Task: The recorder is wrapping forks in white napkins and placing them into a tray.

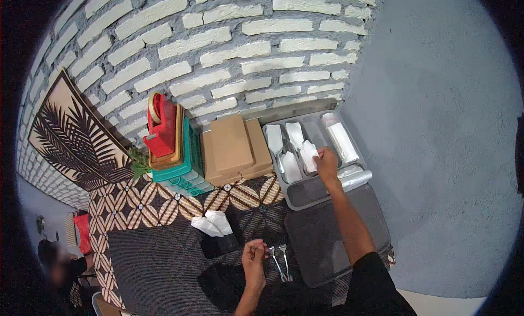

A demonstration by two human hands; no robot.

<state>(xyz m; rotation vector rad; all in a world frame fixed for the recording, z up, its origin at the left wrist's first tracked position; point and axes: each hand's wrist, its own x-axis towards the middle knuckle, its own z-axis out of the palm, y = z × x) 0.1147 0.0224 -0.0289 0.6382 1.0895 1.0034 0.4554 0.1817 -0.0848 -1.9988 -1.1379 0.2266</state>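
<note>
- Touching the edge of a white paper cutlery sleeve [309,158] in the grey compartment tray [305,196] with the right hand's [327,166] fingers; cannot tell whether gripped.
- Curled inward at the left hand [254,261], just beside two forks [278,265] on the counter [136,209]; full closure unclear.
- Partly covered by right forearm: dark rectangular panel [316,239].
- Near left hand: black napkin holder [218,246].
- Behind: cardboard boxes [232,144].

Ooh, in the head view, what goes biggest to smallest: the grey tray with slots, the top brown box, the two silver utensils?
1. Grey tray
2. Top brown box
3. Two silver utensils: they look too alike to rank against each other.
</note>
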